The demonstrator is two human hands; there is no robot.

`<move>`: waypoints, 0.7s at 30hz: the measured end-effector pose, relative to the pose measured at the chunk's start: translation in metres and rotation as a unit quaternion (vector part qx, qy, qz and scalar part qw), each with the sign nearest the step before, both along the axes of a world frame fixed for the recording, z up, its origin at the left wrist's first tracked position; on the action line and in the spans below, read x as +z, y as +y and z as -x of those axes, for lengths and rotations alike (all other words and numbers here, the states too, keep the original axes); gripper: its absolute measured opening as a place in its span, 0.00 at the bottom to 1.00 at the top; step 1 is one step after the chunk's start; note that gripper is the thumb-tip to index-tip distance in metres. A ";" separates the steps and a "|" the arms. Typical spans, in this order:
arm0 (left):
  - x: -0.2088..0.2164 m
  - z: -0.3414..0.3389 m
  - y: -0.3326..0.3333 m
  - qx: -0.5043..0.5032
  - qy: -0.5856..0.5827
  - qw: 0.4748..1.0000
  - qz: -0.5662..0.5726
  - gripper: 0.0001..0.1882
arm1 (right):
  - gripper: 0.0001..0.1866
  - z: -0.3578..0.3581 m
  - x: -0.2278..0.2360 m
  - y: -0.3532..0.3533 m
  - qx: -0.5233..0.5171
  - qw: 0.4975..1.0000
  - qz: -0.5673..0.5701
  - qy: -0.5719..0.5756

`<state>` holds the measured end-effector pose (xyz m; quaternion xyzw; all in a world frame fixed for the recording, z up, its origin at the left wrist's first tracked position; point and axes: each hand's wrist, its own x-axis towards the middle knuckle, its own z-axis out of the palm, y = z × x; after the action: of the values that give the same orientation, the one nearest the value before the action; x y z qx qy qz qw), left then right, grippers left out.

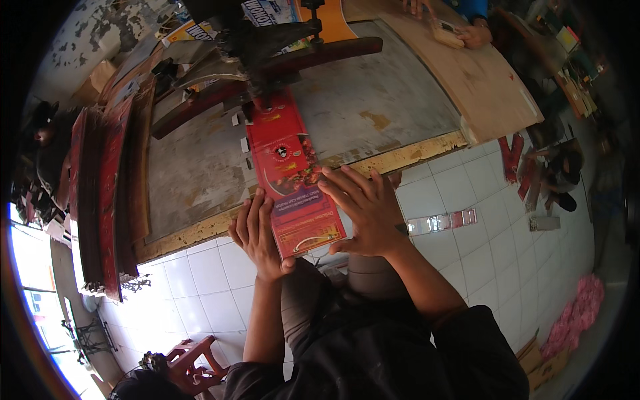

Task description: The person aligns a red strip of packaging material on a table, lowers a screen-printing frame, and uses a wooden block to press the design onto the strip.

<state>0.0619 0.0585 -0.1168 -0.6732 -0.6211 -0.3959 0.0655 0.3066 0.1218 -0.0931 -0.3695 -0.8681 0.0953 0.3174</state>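
Head view, fingers (348,191) at carton (288,163) edges, tabletop (380,100) alongside

The left hand (259,233) is touching the left edge of a red printed carton blank (287,157), while the right hand (365,210) is spreading its fingers along the opposite edge. The blank is lying across a metal-topped worktable (387,87), its far end reaching beneath a dark press (257,57) and its near end overhanging the yellowish table edge. Beyond, a co-worker's hand (475,36) is holding a small tan block (447,33).
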 end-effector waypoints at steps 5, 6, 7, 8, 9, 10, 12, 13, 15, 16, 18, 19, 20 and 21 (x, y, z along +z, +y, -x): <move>0.004 0.000 -0.001 -0.003 0.000 1.000 0.002 0.62 | 0.62 0.000 0.002 0.001 0.003 1.000 0.002 -0.001; 0.003 0.001 -0.002 -0.002 0.001 1.000 0.002 0.61 | 0.62 0.001 0.003 0.001 0.003 1.000 0.001 -0.006; 0.003 0.002 -0.003 -0.005 0.002 1.000 0.004 0.61 | 0.62 0.001 0.003 0.001 0.005 1.000 0.005 -0.004; 0.003 0.003 -0.003 -0.007 0.003 1.000 0.006 0.61 | 0.61 0.000 0.001 0.000 0.007 1.000 0.009 -0.001; 0.003 0.003 -0.003 -0.009 0.003 1.000 0.008 0.61 | 0.61 -0.001 0.001 0.000 0.009 1.000 0.012 0.000; 0.006 0.002 -0.003 -0.010 0.005 1.000 0.004 0.60 | 0.61 0.000 0.001 0.000 0.002 1.000 0.009 -0.008; 0.007 0.003 -0.002 -0.015 0.001 1.000 -0.010 0.59 | 0.62 0.000 0.001 0.000 -0.001 1.000 0.008 -0.022; 0.008 0.003 -0.001 -0.019 -0.002 1.000 -0.018 0.58 | 0.62 -0.001 0.001 0.000 -0.005 1.000 0.007 -0.030; 0.009 0.003 -0.002 -0.022 -0.001 0.999 -0.026 0.57 | 0.63 -0.001 0.001 0.000 -0.009 0.999 0.010 -0.031; 0.009 0.003 -0.002 -0.021 0.001 0.999 -0.025 0.57 | 0.63 0.000 0.000 0.000 -0.009 0.999 0.011 -0.030; 0.009 0.003 -0.003 -0.021 -0.004 0.999 -0.026 0.57 | 0.62 0.000 0.001 -0.001 -0.011 1.000 0.014 -0.026; 0.010 0.003 -0.003 -0.022 -0.006 0.999 -0.025 0.57 | 0.63 0.001 0.001 -0.001 -0.009 1.000 0.016 -0.025; 0.010 0.004 -0.004 -0.022 -0.009 0.999 -0.023 0.57 | 0.63 0.001 0.001 -0.001 -0.008 0.999 0.017 -0.025; 0.011 0.003 -0.004 -0.024 -0.013 0.999 -0.021 0.57 | 0.63 0.001 0.001 -0.001 -0.008 0.999 0.019 -0.026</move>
<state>0.0586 0.0546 -0.1059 -0.6815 -0.5970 -0.4187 0.0619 0.3054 0.1206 -0.0920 -0.3851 -0.8709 0.0996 0.2886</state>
